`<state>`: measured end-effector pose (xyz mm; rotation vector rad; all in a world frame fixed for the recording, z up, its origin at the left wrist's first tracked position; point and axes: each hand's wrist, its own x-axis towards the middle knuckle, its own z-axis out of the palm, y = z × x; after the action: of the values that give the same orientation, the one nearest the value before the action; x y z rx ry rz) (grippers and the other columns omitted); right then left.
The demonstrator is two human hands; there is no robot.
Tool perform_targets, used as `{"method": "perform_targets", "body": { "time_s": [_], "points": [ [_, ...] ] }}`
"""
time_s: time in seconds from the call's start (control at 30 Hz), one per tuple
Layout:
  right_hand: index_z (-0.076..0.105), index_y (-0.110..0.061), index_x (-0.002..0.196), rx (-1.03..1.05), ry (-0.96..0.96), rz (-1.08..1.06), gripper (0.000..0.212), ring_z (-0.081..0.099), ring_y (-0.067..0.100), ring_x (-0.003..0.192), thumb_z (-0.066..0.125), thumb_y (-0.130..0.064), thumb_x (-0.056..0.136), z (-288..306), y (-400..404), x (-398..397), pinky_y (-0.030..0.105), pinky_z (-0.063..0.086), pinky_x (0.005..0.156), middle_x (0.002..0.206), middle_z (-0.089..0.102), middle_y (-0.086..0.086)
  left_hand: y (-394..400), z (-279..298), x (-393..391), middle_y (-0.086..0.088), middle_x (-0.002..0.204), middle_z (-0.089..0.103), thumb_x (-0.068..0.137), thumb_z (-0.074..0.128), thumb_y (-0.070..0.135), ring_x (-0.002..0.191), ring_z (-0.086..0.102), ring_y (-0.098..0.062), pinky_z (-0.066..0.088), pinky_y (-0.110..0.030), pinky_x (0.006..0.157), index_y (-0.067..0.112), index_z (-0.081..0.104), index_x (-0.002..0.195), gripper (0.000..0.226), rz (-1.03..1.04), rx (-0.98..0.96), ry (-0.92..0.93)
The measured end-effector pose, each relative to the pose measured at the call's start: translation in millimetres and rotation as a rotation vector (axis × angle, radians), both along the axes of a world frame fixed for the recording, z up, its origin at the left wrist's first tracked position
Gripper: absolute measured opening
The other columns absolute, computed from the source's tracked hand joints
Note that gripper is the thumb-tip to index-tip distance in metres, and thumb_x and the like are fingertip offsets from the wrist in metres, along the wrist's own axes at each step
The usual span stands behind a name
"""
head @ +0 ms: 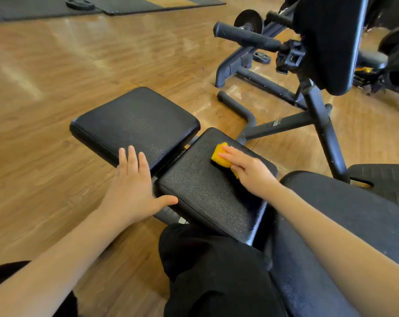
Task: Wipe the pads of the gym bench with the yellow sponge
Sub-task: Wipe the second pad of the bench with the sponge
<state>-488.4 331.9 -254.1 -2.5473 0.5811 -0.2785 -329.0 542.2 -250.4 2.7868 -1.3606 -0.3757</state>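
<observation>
Two black padded cushions of the gym bench lie side by side in front of me: a left pad (136,121) and a right pad (207,191). My right hand (248,170) presses a yellow sponge (220,156) flat onto the far part of the right pad, fingers straight over it. With its fingers spread, my left hand (132,181) rests on the near edge of the left pad, its thumb touching the right pad's corner. A larger black pad (344,209) extends to the right under my right forearm.
My knee in black trousers (207,266) is just below the right pad. The bench's black frame and post (317,110) rise at the right, with an upright pad (328,37) and a foam handle (246,36). Weight plates (248,19) and wooden floor (45,92) surround.
</observation>
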Motion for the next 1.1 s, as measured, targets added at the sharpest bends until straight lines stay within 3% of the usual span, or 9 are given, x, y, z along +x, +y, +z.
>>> {"method": "perform_targets", "body": {
  "time_s": [0.13, 0.27, 0.37, 0.5, 0.6, 0.67, 0.83, 1.0, 1.1],
  "points": [
    [0.043, -0.014, 0.135, -0.044, -0.002, -0.202, 0.046, 0.021, 0.018, 0.141, 0.039, 0.002, 0.092, 0.3, -12.0, 47.0, 0.011, 0.006, 0.105, 0.151, 0.027, 0.003, 1.5, 0.5, 0.5, -0.025, 0.151, -0.017, 0.066, 0.033, 0.082, 0.138, -0.020, -0.039, -0.001, -0.043, 0.115, -0.003, -0.011, 0.143, 0.123, -0.011, -0.005, -0.005],
    [0.039, -0.017, 0.137, -0.028, 0.036, -0.049, 0.046, 0.014, 0.016, 0.143, 0.041, -0.003, 0.093, 4.5, 29.5, 62.3, 0.023, 0.006, 0.113, 0.153, 0.021, 0.002, 1.6, 1.0, 0.8, -0.026, 0.151, -0.017, 0.055, 0.020, 0.084, 0.138, -0.020, -0.039, -0.001, -0.044, 0.115, -0.003, -0.011, 0.143, 0.127, -0.021, -0.004, -0.009],
    [0.039, -0.018, 0.137, 0.007, 0.016, 0.171, 0.048, 0.011, 0.005, 0.140, 0.043, 0.000, 0.092, 6.1, 67.7, 40.3, 0.012, 0.002, 0.109, 0.152, 0.023, -0.003, 0.5, 0.0, 1.3, -0.024, 0.151, -0.019, 0.066, 0.036, 0.082, 0.138, -0.021, -0.038, 0.001, -0.045, 0.115, -0.001, -0.012, 0.143, 0.123, -0.001, -0.005, 0.005],
    [0.048, -0.014, 0.131, 0.012, -0.013, 0.328, 0.047, 0.015, -0.003, 0.134, 0.044, 0.001, 0.087, 0.1, 73.9, -1.2, 0.001, 0.005, 0.107, 0.142, 0.027, -0.010, 1.5, 0.8, -0.2, -0.022, 0.151, -0.019, 0.066, 0.040, 0.080, 0.139, -0.020, -0.037, 0.004, -0.044, 0.115, 0.000, -0.012, 0.143, 0.123, 0.006, -0.019, 0.006],
    [0.051, -0.013, 0.128, -0.023, -0.009, 0.146, 0.044, 0.025, 0.006, 0.136, 0.045, 0.003, 0.089, -0.5, 36.2, -9.7, 0.006, 0.011, 0.110, 0.141, 0.030, -0.009, 2.4, 2.0, -0.7, -0.022, 0.152, -0.019, 0.067, 0.042, 0.080, 0.139, -0.020, -0.036, 0.003, -0.044, 0.115, 0.000, -0.011, 0.144, 0.123, 0.004, -0.036, 0.018],
    [0.049, -0.015, 0.130, -0.072, 0.010, -0.028, 0.045, 0.029, 0.016, 0.137, 0.045, 0.005, 0.090, 2.0, 5.6, -2.3, 0.017, 0.015, 0.112, 0.145, 0.032, -0.003, 2.4, 2.4, -0.3, -0.022, 0.152, -0.019, 0.067, 0.043, 0.079, 0.139, -0.020, -0.036, 0.003, -0.044, 0.115, 0.000, -0.011, 0.144, 0.123, 0.002, -0.040, 0.025],
    [0.040, -0.016, 0.136, -0.067, 0.029, -0.290, 0.045, 0.019, 0.020, 0.142, 0.040, -0.003, 0.093, 5.3, -6.3, 44.3, 0.024, 0.012, 0.112, 0.153, 0.023, 0.003, 2.1, 1.1, -0.4, -0.023, 0.151, -0.018, 0.068, 0.039, 0.080, 0.138, -0.021, -0.038, 0.000, -0.043, 0.115, -0.002, -0.012, 0.143, 0.122, -0.004, -0.028, 0.014],
    [0.036, -0.020, 0.139, -0.052, 0.035, -0.032, 0.047, 0.011, 0.016, 0.143, 0.041, -0.006, 0.094, 6.0, 56.2, 56.5, 0.030, 0.011, 0.114, 0.154, 0.021, -0.001, 1.3, -0.5, -0.6, -0.022, 0.151, -0.019, 0.068, 0.043, 0.078, 0.138, -0.022, -0.037, 0.001, -0.043, 0.115, -0.001, -0.011, 0.143, 0.122, 0.009, -0.045, 0.019],
    [0.034, -0.022, 0.140, -0.073, 0.033, 0.165, 0.049, 0.007, 0.006, 0.142, 0.043, -0.007, 0.094, 7.3, 81.8, 32.5, 0.016, 0.005, 0.109, 0.153, 0.019, -0.007, 0.3, -1.4, -0.1, -0.020, 0.152, -0.019, 0.067, 0.042, 0.080, 0.139, -0.021, -0.035, 0.003, -0.043, 0.115, 0.002, -0.012, 0.144, 0.122, 0.025, -0.043, 0.013]
  ]
}}
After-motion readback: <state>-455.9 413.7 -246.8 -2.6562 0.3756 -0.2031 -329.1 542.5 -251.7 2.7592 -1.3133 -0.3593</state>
